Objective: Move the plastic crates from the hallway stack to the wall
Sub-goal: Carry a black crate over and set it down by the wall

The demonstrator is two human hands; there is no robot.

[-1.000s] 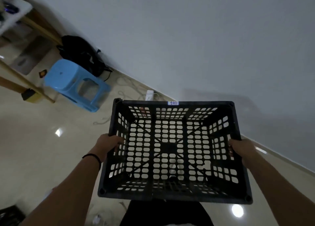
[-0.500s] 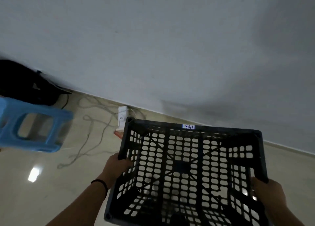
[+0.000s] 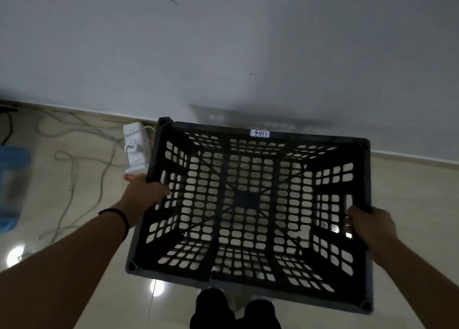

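Black perforated plastic, rigid lattice of rounded slots: crate [image 3: 258, 204] held level above the floor, open top up, diagonal ribs crossing the base. Left hand [image 3: 142, 197] clamped on the left rim, fingers curled through the wall slots; black band at that wrist. Right hand [image 3: 370, 225] closed on the right rim likewise, both grips wrapped tight on the crate. Dark shoes [image 3: 236, 308] visible under the near edge. Glossy beige tile floor [image 3: 74, 266], lamp glare in spots. White power strip [image 3: 136, 149] with loose cables just left of the far-left corner. White label [image 3: 259, 133] on the far rim. Compared with a second ago: wall [image 3: 223, 43] now square ahead and much closer, blue stool [image 3: 12, 187] slid to the left edge, crate's far rim near the skirting. Judged: carry nearly complete, set-down at the wall next; strip and cables worth avoiding.
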